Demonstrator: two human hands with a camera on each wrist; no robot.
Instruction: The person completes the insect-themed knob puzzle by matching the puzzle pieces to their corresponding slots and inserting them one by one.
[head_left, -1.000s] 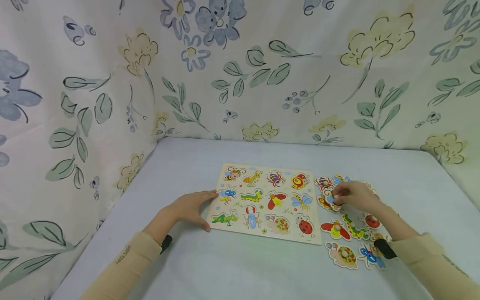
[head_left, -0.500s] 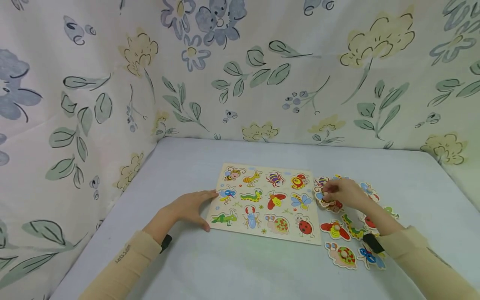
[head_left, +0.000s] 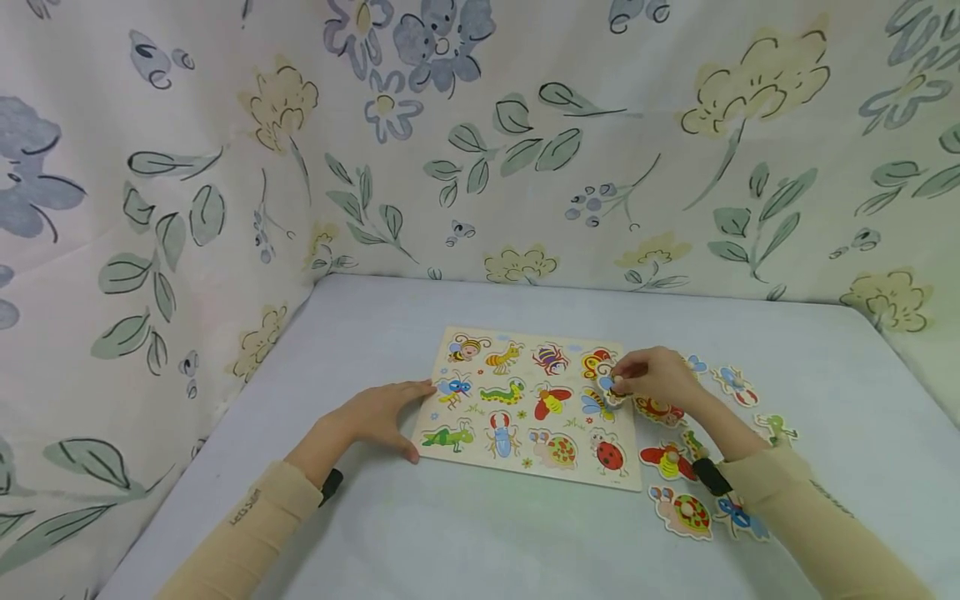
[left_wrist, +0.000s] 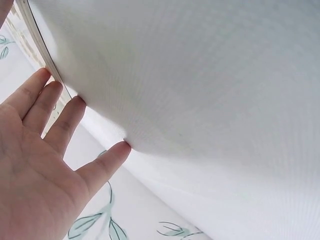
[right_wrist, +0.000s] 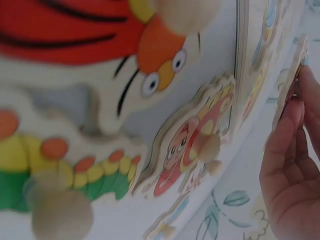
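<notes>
A wooden knob puzzle board (head_left: 517,468) with printed insects lies flat on the table. At its left edge rests my left hand (head_left: 378,414), fingers spread; in the left wrist view the straight fingertips (left_wrist: 52,90) meet the board's side. My right hand (head_left: 660,382) pinches a bee puzzle piece (head_left: 609,385) between thumb and fingers. This piece is over the board's right part, overlapping the printed butterfly and dragonfly. The right wrist view shows the piece (right_wrist: 290,82) tilted, seen almost edge-on.
Right of the board lie several knobbed pieces: a butterfly (head_left: 660,411), a red-winged bug (head_left: 666,461), a snail (head_left: 682,511), a mosquito (head_left: 738,518), a beetle (head_left: 735,386) and a grasshopper (head_left: 776,427). The right forearm partly covers a caterpillar piece (right_wrist: 90,175). A floral curtain (head_left: 480,208) stands behind.
My right hand has carried the bee piece leftward from the loose pieces to over the board's right side. The left hand stays at the board's edge.
</notes>
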